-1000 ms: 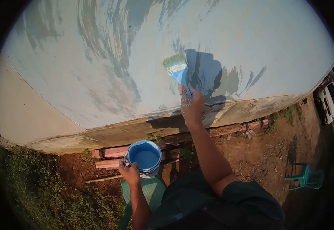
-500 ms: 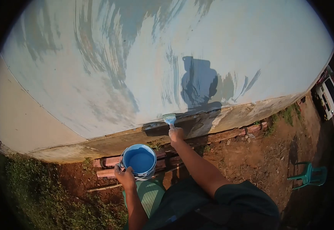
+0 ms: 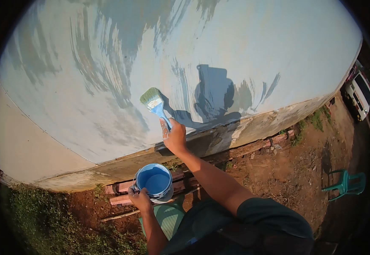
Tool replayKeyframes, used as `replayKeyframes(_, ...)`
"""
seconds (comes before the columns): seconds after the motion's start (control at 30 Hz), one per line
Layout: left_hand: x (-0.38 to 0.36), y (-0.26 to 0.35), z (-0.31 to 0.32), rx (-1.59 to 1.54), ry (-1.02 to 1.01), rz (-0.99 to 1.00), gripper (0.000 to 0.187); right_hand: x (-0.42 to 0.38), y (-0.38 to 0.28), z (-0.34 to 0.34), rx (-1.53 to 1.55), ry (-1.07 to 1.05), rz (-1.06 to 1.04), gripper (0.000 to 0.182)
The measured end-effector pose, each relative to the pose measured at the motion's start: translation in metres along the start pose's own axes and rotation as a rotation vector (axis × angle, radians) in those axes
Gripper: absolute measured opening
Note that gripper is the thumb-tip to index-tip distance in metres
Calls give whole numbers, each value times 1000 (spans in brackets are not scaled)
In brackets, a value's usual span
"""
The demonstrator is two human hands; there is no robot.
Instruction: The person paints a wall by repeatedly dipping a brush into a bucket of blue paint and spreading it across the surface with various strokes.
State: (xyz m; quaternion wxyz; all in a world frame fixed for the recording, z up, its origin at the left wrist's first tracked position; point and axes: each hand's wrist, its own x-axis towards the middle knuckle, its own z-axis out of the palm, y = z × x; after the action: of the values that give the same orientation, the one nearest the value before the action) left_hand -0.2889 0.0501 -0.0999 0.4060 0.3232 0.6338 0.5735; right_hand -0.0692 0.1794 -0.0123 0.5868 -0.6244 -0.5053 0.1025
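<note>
Holding the wide brush (image 3: 154, 102) over the wall (image 3: 295, 51) here, straight beyond the bucket (image 3: 166, 196), with the right hand (image 3: 175, 137). Fingers on that one are wrapped round the blue handle, thumb along it, bristles pointing away from the bucket. Can't tell if the tips actually touch the wall or float just off it

Left hand (image 3: 140, 199) has the bucket by its side nearest the left arm, thumb up by the rim, the other fingers curled in and partly hidden, so don't ask me exactly how they sit. Inside the bucket there's what looks like blue paint (image 3: 156, 183), well below the rim

My two cents on brushing like this: keep the wrist loose, lay the bristles flat with light even pressure, and overlap each stroke. I'd watch the dark streaks (image 3: 123, 25) well beyond the bucket, since the coverage looks patchy there, and wipe extra off on the rim so it doesn't drip. Level bucket too, or it could slosh

As for brands, nothing I can read on the bucket or the brush handle, any marks are too small or blurred
</note>
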Motion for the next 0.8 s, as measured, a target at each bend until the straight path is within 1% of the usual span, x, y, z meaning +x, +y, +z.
replayKeyframes(0.03,2,-4,1,-31,8,12,34,-15,26,1,-36,7,30,38)
replayKeyframes(0.07,5,-7,1,-39,18,13,34,-36,65,13,-105,33,26,41)
replayKeyframes(0.13,8,-11,0,-54,-9,50,33,-72,101,14,-185,84,175,47)
replayKeyframes(0.17,7,-12,-2,-60,-24,68,32,-85,119,11,-235,-15,354,48)
replayKeyframes(0.2,0,1,4,-12,37,79,31,-91,132,9,-285,-111,531,50)
replayKeyframes(0.23,0,3,2,-11,44,80,31,-91,136,7,-282,-118,530,50)
replayKeyframes(0.3,1,11,-1,24,-25,34,29,-83,136,8,-302,-78,896,55)
replayKeyframes(0.33,-5,21,3,12,-3,59,29,-82,131,11,-295,-20,868,58)
replayKeyframes(0.37,-5,19,4,12,-6,63,29,-77,126,16,-291,-17,867,58)
replayKeyframes(0.43,-4,9,7,3,107,138,29,-58,109,19,-289,138,430,57)
replayKeyframes(0.47,-2,9,7,-3,110,134,29,-38,80,6,-112,118,434,57)
replayKeyframes(0.5,-2,7,3,-6,49,81,33,-17,34,-16,61,94,444,56)
replayKeyframes(0.53,-3,5,-2,-4,-14,25,36,0,-10,-36,108,160,216,52)
replayKeyframes(0.57,-3,-3,-2,-1,-14,17,36,16,-48,-54,156,226,-14,49)
replayKeyframes(0.6,0,-18,0,-25,55,48,39,29,-76,-72,205,156,50,48)
replayKeyframes(0.63,6,-35,3,-50,126,82,42,42,-89,-86,256,85,111,47)
replayKeyframes(0.67,17,-61,-1,13,157,129,48,54,-78,-88,255,82,113,47)
replayKeyframes(0.7,13,-53,-2,14,160,127,48,66,-59,-85,117,114,21,47)
replayKeyframes(0.73,7,-34,-1,16,51,84,43,72,-42,-79,-21,147,-73,47)
replayKeyframes(0.77,1,-19,0,16,-60,42,38,66,-29,-74,-21,147,-74,47)
replayKeyframes(0.8,-3,-12,2,12,-61,43,38,54,-16,-70,-87,145,-40,46)
